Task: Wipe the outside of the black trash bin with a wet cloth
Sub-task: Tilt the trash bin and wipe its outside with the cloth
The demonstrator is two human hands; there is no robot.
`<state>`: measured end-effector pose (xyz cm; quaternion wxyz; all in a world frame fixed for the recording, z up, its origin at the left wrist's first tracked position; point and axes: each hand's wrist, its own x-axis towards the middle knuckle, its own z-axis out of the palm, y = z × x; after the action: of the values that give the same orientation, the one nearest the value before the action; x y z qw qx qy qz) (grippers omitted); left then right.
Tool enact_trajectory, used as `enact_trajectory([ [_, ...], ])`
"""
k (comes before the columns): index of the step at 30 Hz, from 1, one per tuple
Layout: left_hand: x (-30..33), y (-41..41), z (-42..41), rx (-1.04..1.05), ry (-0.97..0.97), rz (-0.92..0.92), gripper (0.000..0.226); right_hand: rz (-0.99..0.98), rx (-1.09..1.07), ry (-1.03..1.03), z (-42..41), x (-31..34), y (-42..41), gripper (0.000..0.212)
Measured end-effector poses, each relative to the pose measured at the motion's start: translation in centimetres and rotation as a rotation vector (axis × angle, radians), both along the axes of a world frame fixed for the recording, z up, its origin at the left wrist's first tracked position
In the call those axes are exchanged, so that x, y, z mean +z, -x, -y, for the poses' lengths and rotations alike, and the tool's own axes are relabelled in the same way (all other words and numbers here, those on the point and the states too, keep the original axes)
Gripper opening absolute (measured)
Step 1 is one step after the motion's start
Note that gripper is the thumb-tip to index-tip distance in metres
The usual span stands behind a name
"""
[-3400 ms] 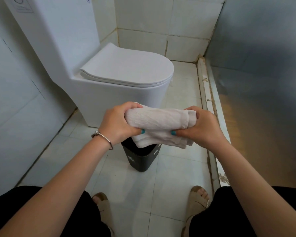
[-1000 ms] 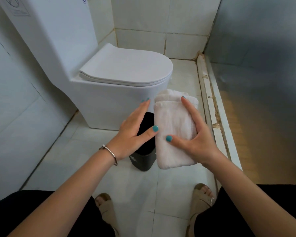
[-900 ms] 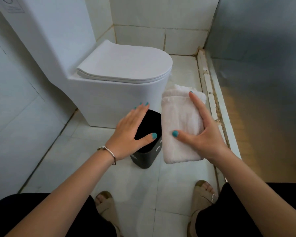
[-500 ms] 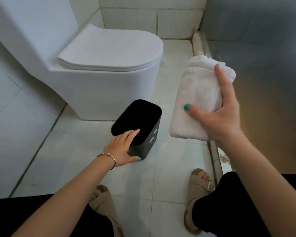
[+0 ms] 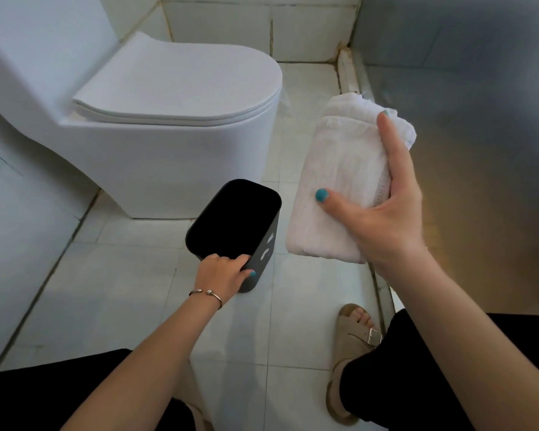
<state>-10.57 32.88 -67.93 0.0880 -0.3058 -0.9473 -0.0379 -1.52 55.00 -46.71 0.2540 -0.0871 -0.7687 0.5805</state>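
A small black trash bin (image 5: 263, 259) stands on the tiled floor in front of the toilet, its dark open mouth facing up. My left hand (image 5: 223, 273) grips the bin's near rim, fingers curled over the edge and thumb on the outer wall. My right hand (image 5: 383, 213) holds a folded white cloth (image 5: 339, 181) up in the air to the right of the bin, thumb across its front and fingers behind it. The cloth does not touch the bin.
A white toilet (image 5: 168, 119) with its lid down stands just behind the bin. A metal wall (image 5: 479, 119) with a raised sill runs along the right. My sandalled foot (image 5: 355, 334) and black-clad knees are at the bottom. White floor tiles (image 5: 122, 290) lie to the left.
Both hands held the cloth at first. My left hand let go, dropped to the bin and now grips its near rim. My right hand lifted the cloth to the right.
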Motion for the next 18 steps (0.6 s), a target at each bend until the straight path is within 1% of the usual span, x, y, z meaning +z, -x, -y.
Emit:
enact_trajectory([
  [5,0.0,-0.7,0.0,0.058,-0.104,0.070,0.026,0.004,-0.022,0.012,-0.1,0.4,-0.2,0.097],
  [7,0.9,-1.1,0.2,0.137,-0.183,0.122,0.023,0.004,-0.030,-0.009,-0.2,0.8,-0.3,0.097],
  [11,3.7,-2.0,0.6,0.306,-0.266,0.292,0.032,-0.002,-0.044,-0.007,-0.3,1.5,-0.4,0.096],
  [14,5.7,-3.8,1.3,0.416,-0.336,0.351,0.029,0.015,-0.013,0.016,-0.2,1.8,-0.6,0.095],
  [18,6.7,-7.4,2.0,0.536,-0.487,0.415,0.028,0.054,0.005,-0.032,-0.3,1.2,-1.4,0.094],
])
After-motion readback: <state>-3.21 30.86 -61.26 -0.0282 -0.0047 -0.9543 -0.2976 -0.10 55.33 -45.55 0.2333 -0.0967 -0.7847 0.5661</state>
